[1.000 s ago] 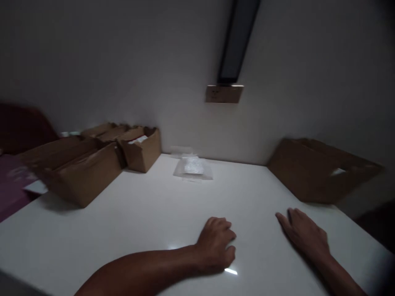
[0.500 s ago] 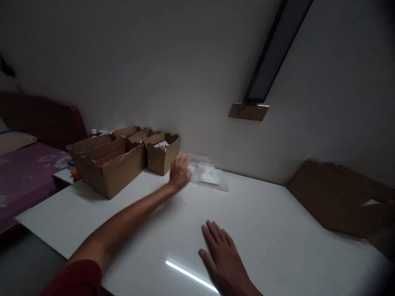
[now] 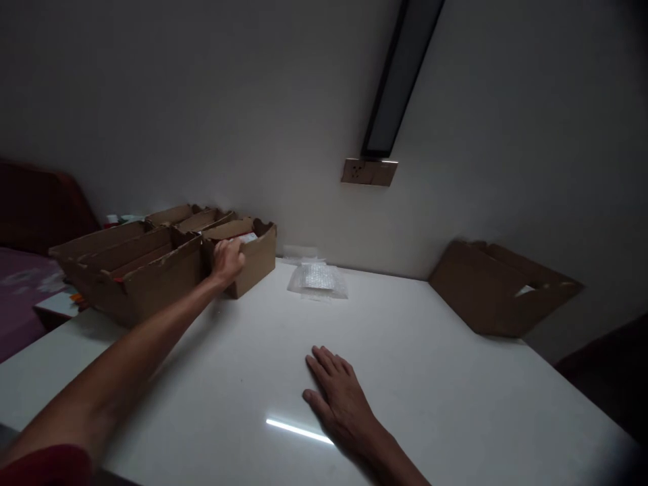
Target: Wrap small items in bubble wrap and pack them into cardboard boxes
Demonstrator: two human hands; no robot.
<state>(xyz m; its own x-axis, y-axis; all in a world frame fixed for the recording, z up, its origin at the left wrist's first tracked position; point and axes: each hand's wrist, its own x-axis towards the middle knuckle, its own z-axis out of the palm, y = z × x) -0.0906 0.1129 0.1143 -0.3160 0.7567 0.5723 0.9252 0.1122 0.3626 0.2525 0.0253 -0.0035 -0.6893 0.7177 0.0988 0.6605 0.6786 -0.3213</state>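
Observation:
My left hand [image 3: 227, 260] reaches far out to a small open cardboard box [image 3: 256, 260] at the back left of the white table [image 3: 425, 378]. Its fingers curl over the box's near rim, beside something pale inside. Whether they grip anything is hidden. My right hand [image 3: 338, 398] lies flat and open on the table near the front, fingers spread, holding nothing. A clear bag of bubble wrap [image 3: 316, 278] rests by the wall, to the right of the small box.
Larger open cardboard boxes [image 3: 126, 266] stand in a row left of the small one. A flattened cardboard box [image 3: 499, 287] leans at the back right. A wall socket [image 3: 368, 171] sits above the table. A bed with purple cover [image 3: 20, 290] lies at far left.
My left hand moved from beside the bubble wrap bag leftward onto the small box's rim. My right hand stayed flat on the table. The view shifted.

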